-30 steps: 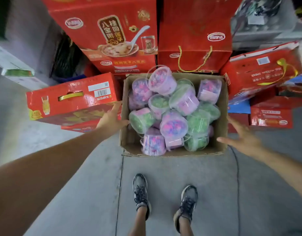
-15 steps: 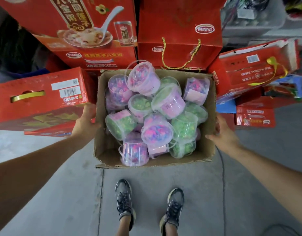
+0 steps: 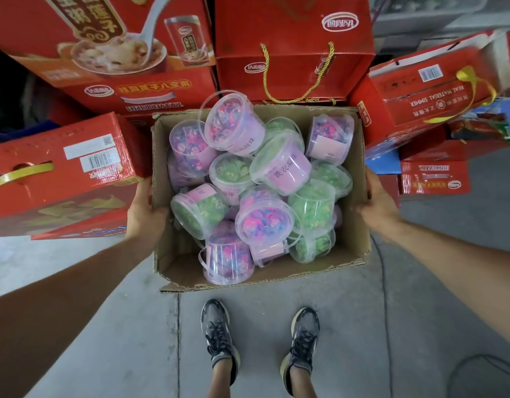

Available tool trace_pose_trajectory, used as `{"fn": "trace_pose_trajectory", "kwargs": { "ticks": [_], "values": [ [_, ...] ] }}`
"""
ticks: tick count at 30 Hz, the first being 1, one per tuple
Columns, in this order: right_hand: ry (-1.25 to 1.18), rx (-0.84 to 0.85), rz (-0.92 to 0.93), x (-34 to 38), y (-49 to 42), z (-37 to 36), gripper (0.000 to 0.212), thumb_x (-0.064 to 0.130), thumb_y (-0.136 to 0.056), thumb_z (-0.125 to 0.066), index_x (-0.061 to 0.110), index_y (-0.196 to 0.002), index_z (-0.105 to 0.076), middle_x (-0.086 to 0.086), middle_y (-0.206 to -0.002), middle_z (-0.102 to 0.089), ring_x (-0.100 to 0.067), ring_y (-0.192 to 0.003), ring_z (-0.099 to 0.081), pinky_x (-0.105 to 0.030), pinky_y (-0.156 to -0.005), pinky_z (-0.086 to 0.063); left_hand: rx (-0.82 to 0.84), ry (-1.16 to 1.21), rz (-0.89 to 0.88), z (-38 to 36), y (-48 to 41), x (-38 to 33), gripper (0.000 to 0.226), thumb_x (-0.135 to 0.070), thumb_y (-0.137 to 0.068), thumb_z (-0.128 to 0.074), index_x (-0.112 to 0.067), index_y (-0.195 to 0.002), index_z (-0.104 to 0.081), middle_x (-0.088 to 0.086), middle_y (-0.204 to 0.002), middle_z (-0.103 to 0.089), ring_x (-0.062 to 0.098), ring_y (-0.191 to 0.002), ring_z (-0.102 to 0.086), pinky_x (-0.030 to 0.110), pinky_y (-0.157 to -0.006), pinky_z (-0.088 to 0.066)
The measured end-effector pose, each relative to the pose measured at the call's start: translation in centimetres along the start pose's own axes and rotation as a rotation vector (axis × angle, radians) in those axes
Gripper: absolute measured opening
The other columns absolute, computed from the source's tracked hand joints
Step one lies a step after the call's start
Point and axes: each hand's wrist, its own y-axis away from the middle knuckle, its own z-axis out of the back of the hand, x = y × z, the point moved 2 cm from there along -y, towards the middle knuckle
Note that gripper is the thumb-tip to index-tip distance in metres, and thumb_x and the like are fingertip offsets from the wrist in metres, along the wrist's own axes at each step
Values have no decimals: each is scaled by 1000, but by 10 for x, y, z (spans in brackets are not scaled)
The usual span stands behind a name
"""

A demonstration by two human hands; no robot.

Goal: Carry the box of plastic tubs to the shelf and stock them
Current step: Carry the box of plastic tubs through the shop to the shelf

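An open brown cardboard box point(image 3: 351, 248) sits in front of me, piled with several clear plastic tubs point(image 3: 264, 219) of pink-purple and green beads, most with pink labels. My left hand point(image 3: 144, 214) grips the box's left wall, thumb over the rim. My right hand point(image 3: 376, 202) presses against the right wall, fingers wrapped around its outside. Whether the box rests on the concrete floor or is just off it, I cannot tell. No shelf is in view.
Red gift cartons point(image 3: 291, 47) are stacked close behind the box and on both sides, one with a yellow handle point(image 3: 61, 173) touching its left. My two shoes point(image 3: 219, 331) stand on grey concrete just before it. A dark cable point(image 3: 384, 297) runs along the floor at right.
Both hands went from reaching with spread fingers to clasping the box's side walls. The view has closed in on the box, which now looms larger.
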Motion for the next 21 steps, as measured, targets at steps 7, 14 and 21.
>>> {"fn": "trace_pose_trajectory", "kwargs": {
  "ticks": [7, 14, 21],
  "values": [
    [-65, -64, 3, -15, 18, 2, 102, -11, -80, -65, 47, -156, -30, 8, -139, -61, -21, -124, -62, -47, -109, -51, -17, 33, -53, 7, 21, -3, 58, 15, -84, -51, -27, -124, -56, -6, -92, -68, 6, -79, -64, 32, -67, -49],
    [-49, -55, -43, -24, 63, 16, 95, -10, -83, -63, 44, -155, -33, 3, -132, -65, -24, -118, -65, -47, -105, -54, 8, -38, -38, 28, 45, -19, 64, 12, -82, -55, -36, -125, -59, -13, -100, -69, 0, -86, -65, 28, -69, -51],
    [-83, -136, -78, -10, 130, 49, 93, -8, -80, -60, 46, -153, -36, 0, -136, -66, -26, -119, -66, -49, -103, -55, 5, -19, -32, 58, 95, -50, 63, 8, -80, -58, -38, -124, -62, -1, -106, -72, 21, -95, -68, 37, -75, -57]
  ]
}}
